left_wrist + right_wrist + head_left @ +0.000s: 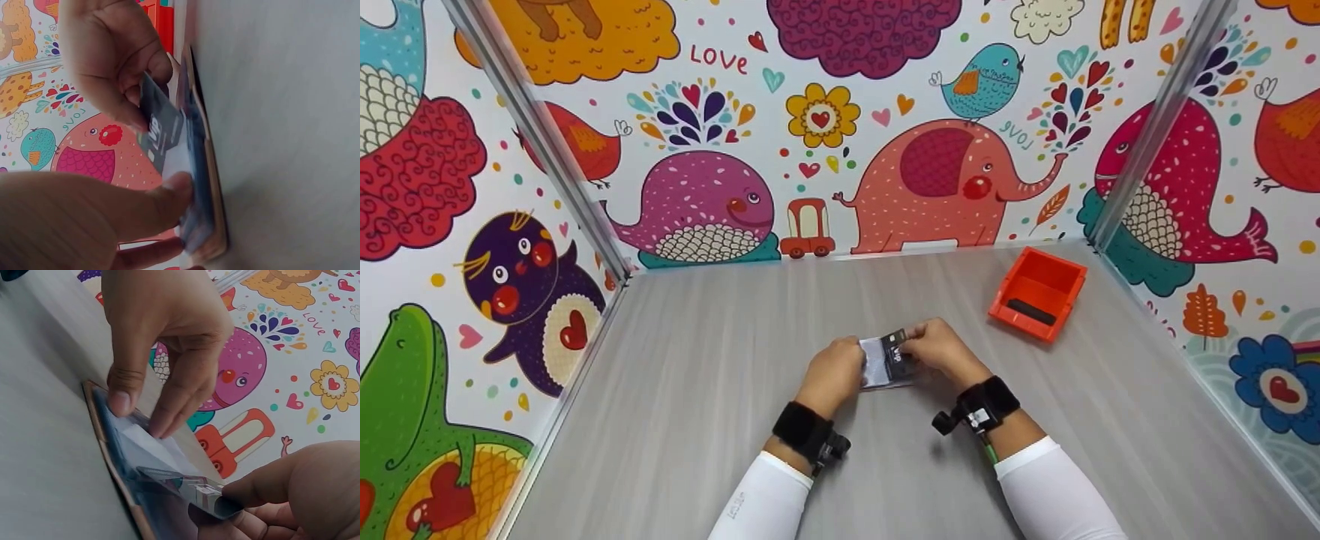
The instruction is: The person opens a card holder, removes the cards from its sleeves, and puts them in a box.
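My right hand [943, 351] pinches a dark card [895, 360] printed with "VIP" between thumb and fingers. The card slants over an open card holder [107, 433] with a brown cover and clear plastic sleeves. One end of the card lies at a sleeve's edge in the right wrist view. At the holder's other end, my left hand [834, 375] grips it, thumb on top of the sleeve and fingers at the edge. Something white [154, 444] shows in the sleeve between the hands. The holder sits low against the grey tabletop [712, 390].
An orange bin [1024, 330] with a black bar-shaped thing [1031, 310] in it stands at the back right. Printed walls [840, 172] with metal corner posts [1147, 127] close in the table at the back and sides. Each wrist wears a black strapped camera.
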`<state>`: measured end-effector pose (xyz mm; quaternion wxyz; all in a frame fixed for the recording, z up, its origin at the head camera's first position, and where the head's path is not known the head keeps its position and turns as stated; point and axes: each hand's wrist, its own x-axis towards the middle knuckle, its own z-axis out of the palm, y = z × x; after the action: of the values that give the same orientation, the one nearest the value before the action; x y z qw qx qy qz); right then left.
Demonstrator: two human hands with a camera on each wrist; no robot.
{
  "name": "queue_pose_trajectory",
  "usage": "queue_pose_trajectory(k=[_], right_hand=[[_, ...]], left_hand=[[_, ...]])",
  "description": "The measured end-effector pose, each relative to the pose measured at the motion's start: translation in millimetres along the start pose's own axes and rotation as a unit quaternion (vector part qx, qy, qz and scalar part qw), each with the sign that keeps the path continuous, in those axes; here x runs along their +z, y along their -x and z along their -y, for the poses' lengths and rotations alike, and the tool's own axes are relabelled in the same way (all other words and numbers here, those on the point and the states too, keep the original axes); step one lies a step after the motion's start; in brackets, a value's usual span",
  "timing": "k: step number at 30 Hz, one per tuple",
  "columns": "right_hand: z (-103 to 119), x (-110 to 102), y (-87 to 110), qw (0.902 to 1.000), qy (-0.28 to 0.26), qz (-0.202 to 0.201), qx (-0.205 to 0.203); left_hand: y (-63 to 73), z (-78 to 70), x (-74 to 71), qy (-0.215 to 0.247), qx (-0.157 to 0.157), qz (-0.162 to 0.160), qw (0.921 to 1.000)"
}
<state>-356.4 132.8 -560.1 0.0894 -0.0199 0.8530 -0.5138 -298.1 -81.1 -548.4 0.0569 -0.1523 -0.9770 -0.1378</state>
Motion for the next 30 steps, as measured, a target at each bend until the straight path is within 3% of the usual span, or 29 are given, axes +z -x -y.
queue_pose_trajectory(k=[6, 14, 22, 30], right_hand=[[5, -21, -0.7, 0.9988, 0.042, -0.011, -0.024], [12, -57, -1.2, 0.9989, 0.016, -0.043, -0.002], [16, -93, 4.4, 0.9895, 0.06, -0.127, -0.033], [13, -123, 12.8, 0.9698, 0.093, -0.223, -0.031]], left_hand=[[0.7, 0.4, -0.7, -0.001, 0.006, -0.003, 1.0], [2.9, 0.3, -1.8, -0.013, 0.016, -0.007, 0.9998], [2.0, 0.0, -1.5, -0.005, 0.012, 0.0, 0.9999], [3.1, 1.1, -1.9, -0.009, 0.021, -0.005, 0.9997]])
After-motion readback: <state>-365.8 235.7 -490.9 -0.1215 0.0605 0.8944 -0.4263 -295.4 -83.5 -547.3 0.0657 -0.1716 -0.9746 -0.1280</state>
